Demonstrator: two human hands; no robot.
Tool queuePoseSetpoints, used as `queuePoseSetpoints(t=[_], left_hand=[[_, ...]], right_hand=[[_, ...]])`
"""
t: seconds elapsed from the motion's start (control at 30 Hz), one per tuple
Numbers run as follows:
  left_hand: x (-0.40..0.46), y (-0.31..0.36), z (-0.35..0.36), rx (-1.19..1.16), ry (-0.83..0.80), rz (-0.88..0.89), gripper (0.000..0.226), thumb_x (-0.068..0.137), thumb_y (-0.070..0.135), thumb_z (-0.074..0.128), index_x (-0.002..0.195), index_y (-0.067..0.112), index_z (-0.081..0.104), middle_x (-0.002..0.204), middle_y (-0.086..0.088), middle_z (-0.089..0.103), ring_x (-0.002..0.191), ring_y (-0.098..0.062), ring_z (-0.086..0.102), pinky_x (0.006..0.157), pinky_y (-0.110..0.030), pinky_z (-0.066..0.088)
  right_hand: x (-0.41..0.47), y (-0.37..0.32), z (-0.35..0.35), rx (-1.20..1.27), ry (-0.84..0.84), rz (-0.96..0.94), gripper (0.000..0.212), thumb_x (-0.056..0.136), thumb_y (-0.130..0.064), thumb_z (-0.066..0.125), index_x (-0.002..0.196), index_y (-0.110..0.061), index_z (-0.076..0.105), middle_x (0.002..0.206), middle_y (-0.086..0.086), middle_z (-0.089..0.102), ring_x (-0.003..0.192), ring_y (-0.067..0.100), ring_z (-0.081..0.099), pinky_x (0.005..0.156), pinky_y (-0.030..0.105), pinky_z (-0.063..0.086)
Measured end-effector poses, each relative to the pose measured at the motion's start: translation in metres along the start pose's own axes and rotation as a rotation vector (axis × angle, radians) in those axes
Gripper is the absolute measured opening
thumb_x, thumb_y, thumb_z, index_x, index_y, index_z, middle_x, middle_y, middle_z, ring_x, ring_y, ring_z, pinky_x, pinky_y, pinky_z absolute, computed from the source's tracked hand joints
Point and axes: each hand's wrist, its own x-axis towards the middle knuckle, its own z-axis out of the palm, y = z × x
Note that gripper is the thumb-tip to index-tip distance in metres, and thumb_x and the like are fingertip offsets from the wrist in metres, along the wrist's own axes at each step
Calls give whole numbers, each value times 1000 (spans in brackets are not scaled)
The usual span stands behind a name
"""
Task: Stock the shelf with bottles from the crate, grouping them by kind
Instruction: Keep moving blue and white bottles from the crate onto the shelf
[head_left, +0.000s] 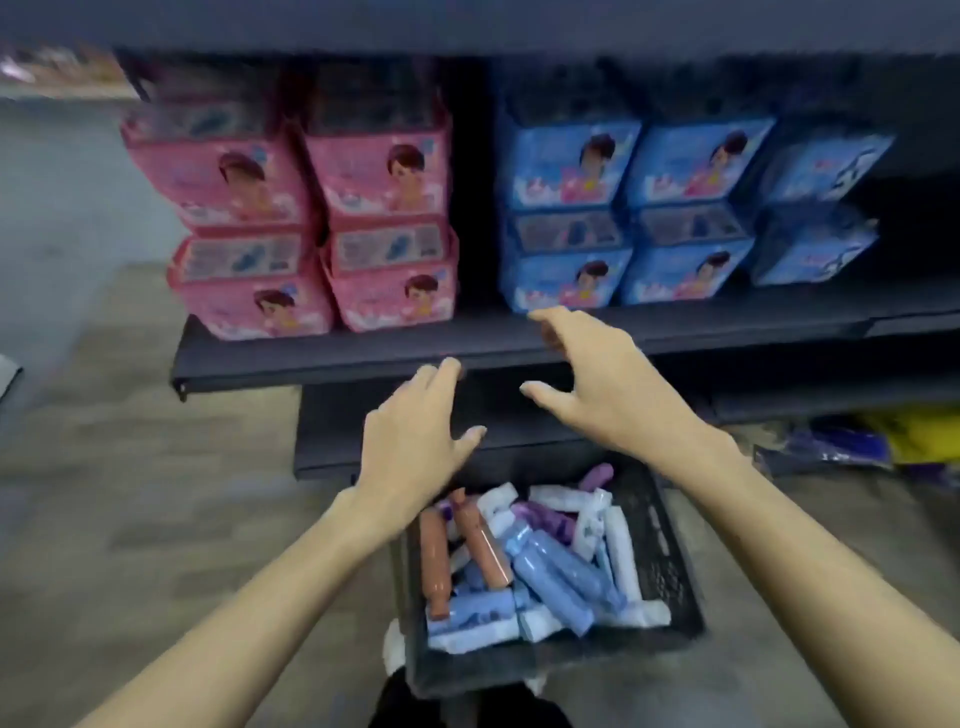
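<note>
While both hands hover empty over the crate (670, 561), nothing is picked yet.

Left hand (415, 431) and right hand (602, 384) are spread, fingers loosely apart, holding nothing; the bottles (550, 571) lie jumbled on their sides in the crate, below the shelf (322, 358); brown, blue, white and purple kinds are mixed; they look like light, stiff plastic, probably smooth and a little slippery; I would take one round its middle, the top brown bottle (480, 548) being easiest to reach; pink packs (311, 223) and blue packs (623, 218) fill the shelf above.

Bottles (540, 566) lie in the crate (670, 561) on the floor before the shelf (363, 353) bearing packs (571, 218).
</note>
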Motion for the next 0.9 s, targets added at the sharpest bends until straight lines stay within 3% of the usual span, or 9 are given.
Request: queuePoseSetpoints(t=[0.13, 0.33, 0.43, 0.53, 0.7, 0.9], left_hand=[[-37, -28, 119, 8, -276, -110, 52, 74, 41, 75, 114, 21, 47, 101, 1, 56, 92, -29, 63, 64, -40, 49], [-71, -64, 253, -21, -561, -245, 62, 80, 32, 70, 133, 24, 39, 116, -3, 56, 100, -32, 62, 73, -38, 47], [-85, -76, 313, -25, -645, -296, 55, 80, 33, 69, 127, 23, 40, 111, -3, 58, 97, -34, 62, 69, -36, 42], [-95, -86, 356, -10, -691, -323, 45, 84, 34, 68, 117, 22, 41, 106, 0, 57, 95, -31, 62, 67, -33, 39], [-104, -111, 399, 6, -727, -366, 46, 82, 36, 70, 117, 22, 43, 105, -2, 60, 94, -33, 63, 74, -39, 52], [-104, -128, 413, 64, -707, -350, 43, 82, 35, 68, 116, 24, 44, 109, -1, 61, 93, -32, 65, 70, -35, 48]], right_hand=[[-32, 68, 123, 51, -269, 192, 66, 84, -30, 74, 140, -14, 43, 123, 10, 57, 111, 28, 58, 94, 43, 48], [-63, 141, 266, 41, -538, 314, 53, 84, -25, 70, 130, -12, 47, 112, 11, 57, 104, 31, 56, 81, 38, 48], [-67, 170, 327, 54, -577, 348, 52, 83, -26, 68, 129, -12, 48, 113, 12, 59, 105, 32, 58, 79, 34, 46], [-61, 187, 378, 73, -637, 367, 54, 86, -28, 69, 131, -10, 47, 120, 14, 59, 112, 32, 57, 88, 40, 50], [-32, 192, 448, 74, -595, 374, 52, 94, -33, 56, 138, -11, 40, 126, 16, 55, 116, 35, 54, 86, 39, 44], [-14, 169, 502, -144, -519, 365, 45, 99, -13, 50, 140, -4, 35, 131, 16, 51, 119, 32, 54, 92, 39, 45]])
